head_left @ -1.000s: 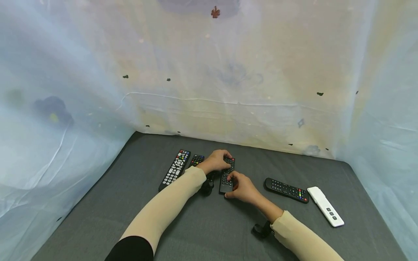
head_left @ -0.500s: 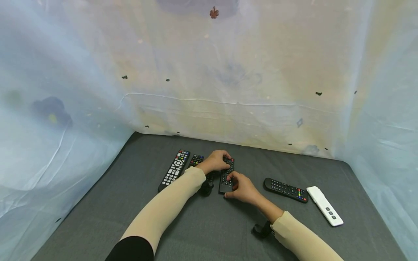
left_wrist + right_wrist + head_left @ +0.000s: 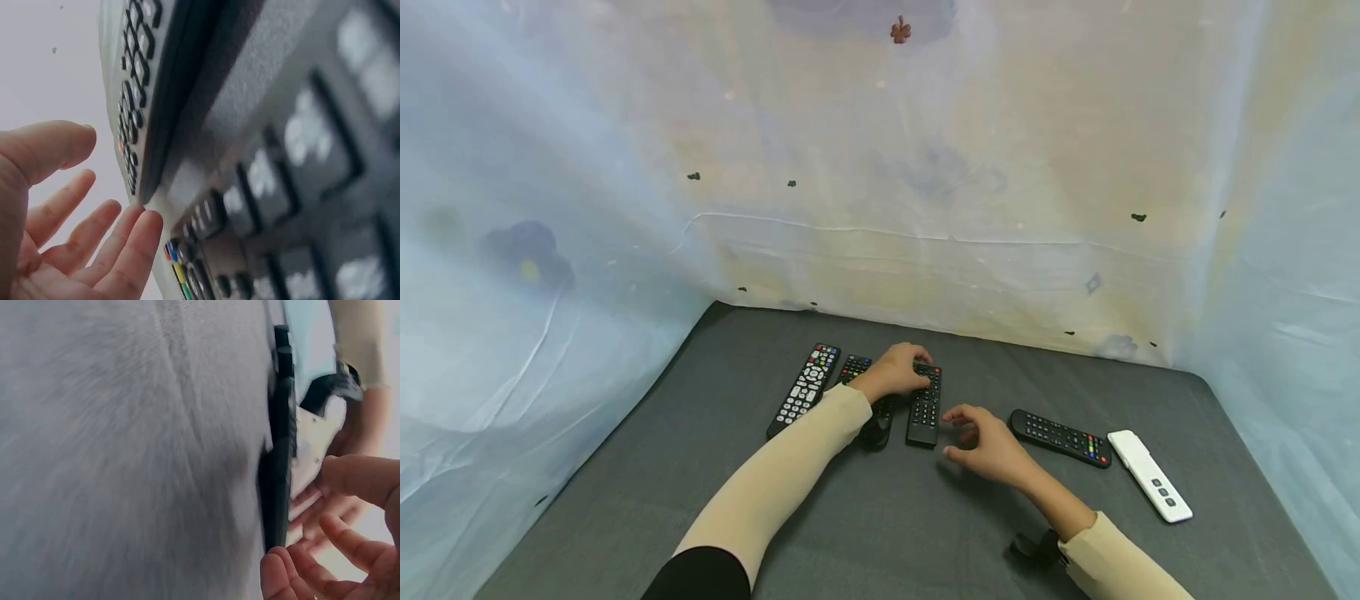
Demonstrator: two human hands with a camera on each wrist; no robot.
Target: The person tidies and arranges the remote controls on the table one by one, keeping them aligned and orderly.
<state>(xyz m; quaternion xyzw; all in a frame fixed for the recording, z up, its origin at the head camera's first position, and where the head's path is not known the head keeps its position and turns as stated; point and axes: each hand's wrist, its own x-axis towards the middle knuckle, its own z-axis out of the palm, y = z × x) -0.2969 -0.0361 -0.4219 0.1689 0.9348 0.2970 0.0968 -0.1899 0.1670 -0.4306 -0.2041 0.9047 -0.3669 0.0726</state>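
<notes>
In the head view a slim black remote control (image 3: 923, 421) lies on the grey cloth near the middle. My left hand (image 3: 895, 371) reaches over its far end, fingers at the end edge and thumb above the buttons. The left wrist view shows those fingers (image 3: 128, 250) loosely extended, with the thumb apart from them. To the right of this remote, my right hand (image 3: 992, 446) hovers with fingers apart and holds nothing. Partly hidden under my left forearm is a second black remote with coloured buttons (image 3: 855, 367).
A larger black remote with white buttons (image 3: 805, 387) lies at the left. On the right are a black remote with rounded ends (image 3: 1060, 437) and a white remote (image 3: 1150, 475). A patterned cloth curtain (image 3: 955, 200) surrounds the grey-covered table (image 3: 865, 533).
My right hand has let go of the near end of the slim black remote and moved right, away from it. My left hand stays at the far end.
</notes>
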